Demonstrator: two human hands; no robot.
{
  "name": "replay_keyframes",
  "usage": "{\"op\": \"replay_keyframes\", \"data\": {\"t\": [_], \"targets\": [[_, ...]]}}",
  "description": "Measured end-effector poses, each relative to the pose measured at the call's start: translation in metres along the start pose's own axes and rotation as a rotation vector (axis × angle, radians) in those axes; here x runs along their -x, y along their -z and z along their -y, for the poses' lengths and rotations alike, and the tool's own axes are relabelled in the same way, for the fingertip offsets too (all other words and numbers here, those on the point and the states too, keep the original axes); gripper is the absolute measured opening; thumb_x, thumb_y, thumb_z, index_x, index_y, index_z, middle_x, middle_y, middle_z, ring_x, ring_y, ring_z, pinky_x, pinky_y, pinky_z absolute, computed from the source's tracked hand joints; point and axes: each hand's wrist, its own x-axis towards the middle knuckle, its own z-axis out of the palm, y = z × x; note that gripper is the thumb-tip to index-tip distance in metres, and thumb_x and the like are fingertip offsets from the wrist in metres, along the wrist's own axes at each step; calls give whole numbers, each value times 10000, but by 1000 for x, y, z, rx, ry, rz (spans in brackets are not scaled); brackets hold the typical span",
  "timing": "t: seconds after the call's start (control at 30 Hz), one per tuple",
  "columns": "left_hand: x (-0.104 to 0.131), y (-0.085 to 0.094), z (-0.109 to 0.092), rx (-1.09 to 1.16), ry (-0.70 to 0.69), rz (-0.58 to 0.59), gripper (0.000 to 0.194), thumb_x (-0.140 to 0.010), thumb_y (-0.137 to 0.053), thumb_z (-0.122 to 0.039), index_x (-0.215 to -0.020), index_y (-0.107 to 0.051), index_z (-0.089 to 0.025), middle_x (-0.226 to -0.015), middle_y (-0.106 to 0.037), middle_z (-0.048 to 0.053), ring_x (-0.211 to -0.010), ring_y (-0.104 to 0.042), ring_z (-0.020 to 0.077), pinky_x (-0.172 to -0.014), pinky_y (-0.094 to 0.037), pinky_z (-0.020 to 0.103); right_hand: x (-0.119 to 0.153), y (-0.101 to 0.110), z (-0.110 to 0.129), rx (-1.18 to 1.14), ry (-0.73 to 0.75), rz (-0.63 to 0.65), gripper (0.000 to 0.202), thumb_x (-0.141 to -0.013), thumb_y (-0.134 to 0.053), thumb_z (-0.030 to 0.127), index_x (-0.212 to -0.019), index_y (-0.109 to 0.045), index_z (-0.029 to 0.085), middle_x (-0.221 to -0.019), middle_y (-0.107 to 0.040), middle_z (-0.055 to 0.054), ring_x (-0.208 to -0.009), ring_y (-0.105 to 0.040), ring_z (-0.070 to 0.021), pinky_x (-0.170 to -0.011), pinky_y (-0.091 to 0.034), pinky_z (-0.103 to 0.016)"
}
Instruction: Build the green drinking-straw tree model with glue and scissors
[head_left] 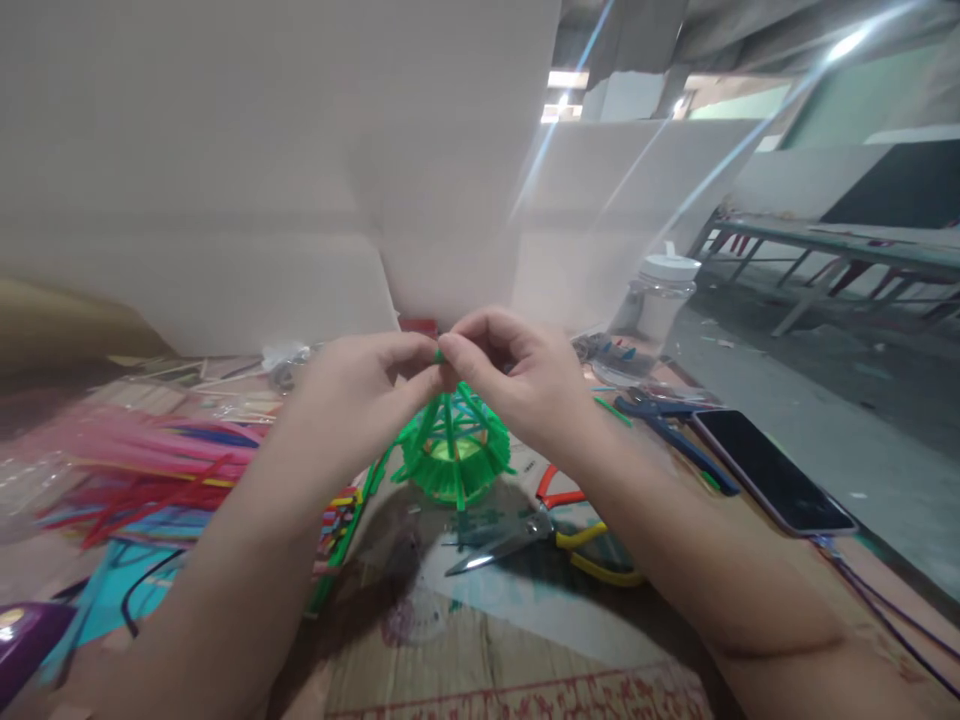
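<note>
My left hand [367, 385] and my right hand [514, 370] meet with closed fingertips at the peak of a green cone-shaped craft model [454, 470]. Between the fingertips a bit of green pipe cleaner [439, 355] shows; the fingers hide how it joins the peak. Slanting green ribs run down from there to a fuzzy green skirt around a pale yellow-green base, with thin blue strips between the ribs. The model stands upright on the table. In front of it, near my right forearm, lie scissors [510, 545] with red and yellow handles.
Bundles of pink and red pipe cleaners [172, 460] cover the left side. A purple tool [30, 640] lies at the lower left. To the right are blue-handled pliers [682, 440], a phone [772, 470] with a cable, and a clear bottle [645, 315]. White boards [262, 180] stand behind.
</note>
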Motion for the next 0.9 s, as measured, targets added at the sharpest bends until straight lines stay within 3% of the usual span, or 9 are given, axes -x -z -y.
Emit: {"op": "replay_keyframes", "data": {"t": [0.13,0.2,0.33,0.4,0.47,0.6,0.67,0.9], "targets": [[0,5,17,90,24,-31,338,-913,-511,-460,-855,-716,-198,-713,-669,-3,-677,-589,152,-595,-408,250,11,22,-14,30,-77,2,219,-920,-547,398,-872,-579,187,-737,-581,19,-646,-520,-94,-597,-408,-230],[-1,7,33,164,35,-39,327,-929,-493,-436,-1019,-697,-197,-811,-691,15,-730,-599,155,-640,-438,254,23,42,-31,154,-154,51,219,-891,-589,390,-835,-548,183,-728,-548,22,-643,-496,-97,-593,-398,-235],[-4,2,57,146,136,100,396,-883,-556,-517,-1059,-706,-196,-889,-714,31,-747,-613,167,-633,-447,259,51,68,-64,398,-337,497,248,-833,-657,423,-843,-633,176,-750,-606,-4,-665,-532,-129,-604,-406,-254],[-5,-5,57,171,113,118,429,-870,-563,-563,-1070,-710,-214,-908,-720,27,-755,-617,166,-649,-453,259,61,65,-72,460,-360,584,262,-825,-668,397,-973,-692,182,-870,-668,-44,-736,-581,-154,-653,-428,-270],[-6,-11,51,165,83,106,428,-862,-574,-569,-1085,-709,-229,-886,-719,21,-757,-616,166,-659,-452,261,68,55,-78,443,-344,595,267,-844,-641,345,-1048,-707,185,-906,-689,-55,-750,-592,-159,-671,-432,-273],[-5,-22,40,69,47,69,372,-854,-597,-518,-1030,-715,-212,-777,-694,7,-680,-588,155,-626,-436,259,74,29,-95,355,-325,536,162,-835,-588,237,-815,-723,149,-708,-667,-20,-627,-542,-137,-597,-399,-247],[-4,-25,37,60,37,61,353,-866,-585,-499,-1010,-712,-204,-787,-697,8,-675,-586,152,-626,-436,257,75,20,-103,336,-336,495,172,-834,-566,219,-789,-713,140,-694,-670,-12,-617,-551,-134,-586,-399,-236],[-10,-34,34,71,31,16,381,-891,-548,-512,-1061,-696,-205,-885,-725,30,-735,-614,172,-684,-450,273,63,24,-124,347,-353,368,200,-859,-549,248,-874,-735,177,-746,-710,-8,-714,-613,-181,-644,-457,-263]]}}
